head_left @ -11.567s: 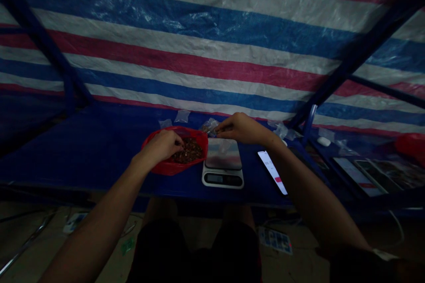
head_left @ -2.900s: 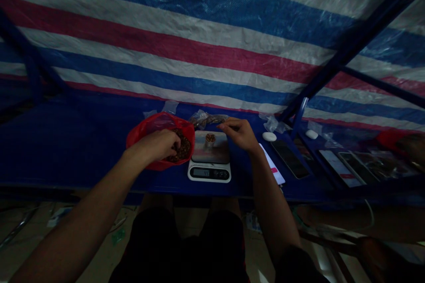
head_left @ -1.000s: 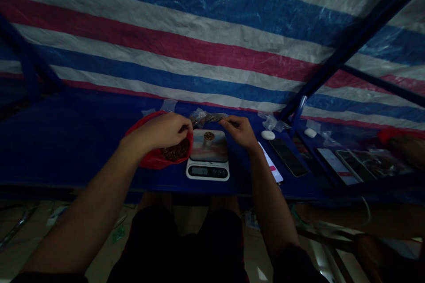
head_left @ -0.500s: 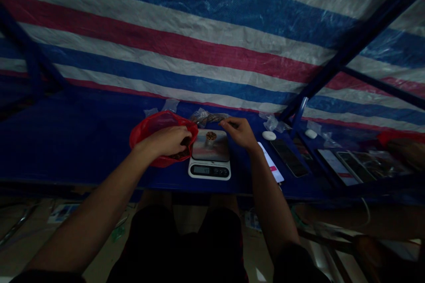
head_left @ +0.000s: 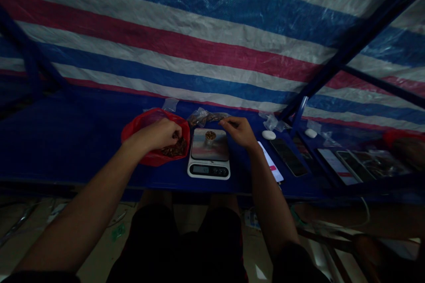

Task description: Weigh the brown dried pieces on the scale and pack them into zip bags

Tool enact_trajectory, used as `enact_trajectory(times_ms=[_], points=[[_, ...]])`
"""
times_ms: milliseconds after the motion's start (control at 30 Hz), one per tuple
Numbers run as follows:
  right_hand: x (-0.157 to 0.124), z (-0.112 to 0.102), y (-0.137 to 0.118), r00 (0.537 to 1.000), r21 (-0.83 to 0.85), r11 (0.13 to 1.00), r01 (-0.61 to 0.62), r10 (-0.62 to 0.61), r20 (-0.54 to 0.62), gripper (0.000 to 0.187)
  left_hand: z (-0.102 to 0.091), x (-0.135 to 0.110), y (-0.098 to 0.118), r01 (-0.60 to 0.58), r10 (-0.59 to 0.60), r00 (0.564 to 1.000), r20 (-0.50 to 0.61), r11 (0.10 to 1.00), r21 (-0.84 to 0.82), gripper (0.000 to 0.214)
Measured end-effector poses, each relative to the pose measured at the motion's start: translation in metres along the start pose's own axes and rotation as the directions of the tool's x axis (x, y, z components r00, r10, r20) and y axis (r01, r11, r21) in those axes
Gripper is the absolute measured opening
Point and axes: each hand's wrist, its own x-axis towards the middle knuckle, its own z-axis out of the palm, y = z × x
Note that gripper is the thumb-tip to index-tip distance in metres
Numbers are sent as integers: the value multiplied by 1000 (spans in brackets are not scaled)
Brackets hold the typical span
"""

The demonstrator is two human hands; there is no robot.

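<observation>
My left hand is inside the mouth of a red plastic bag, its fingers curled over small brown pieces; what they grip is too dark to make out. Right of the bag sits a white kitchen scale with a lit display. On its metal plate stands a small clear cup filled with brownish pieces. Beyond the plate's far right corner, my right hand has thumb and forefinger pinched together. Its fingertips are at the end of a clear plastic bag of brown pieces; anything between them is hidden.
Right of the scale lie a lit phone, a dark phone and a white oval case. Crumpled clear bags lie along the back. Farther right are more phones and another person's arm. A striped tarp hangs behind.
My left hand has drawn left and slightly up inside the red bag, baring more brown pieces. The bag has shifted left, away from the scale. My right hand stays almost still.
</observation>
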Motion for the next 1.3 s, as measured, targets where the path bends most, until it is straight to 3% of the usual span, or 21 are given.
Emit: enact_trajectory(times_ms=[200,500,633,767,900,1300], points=[[-1,0,1,1000,2,1000,8,-8,-13,46,-23,-8,14,-44,40,998,-45,995,-93,28],[0,0,1,1000,-8,1000,10,-10,-11,49,-27,-5,18,-81,68,996,-60,962,-260,26],[0,1,1,1000,-3,1000,16,-16,-8,48,-41,-1,38,-143,109,986,-127,943,-301,26],[1,1,0,1000,-11,1000,9,-10,-5,45,-46,15,65,-240,202,965,-169,937,-252,23],[2,-1,-2,1000,-20,1000,21,-20,2,44,-39,33,80,-299,274,951,-143,933,-199,23],[1,-1,0,999,5,999,32,-32,-1,47,-27,39,84,-354,347,929,-128,934,-39,21]])
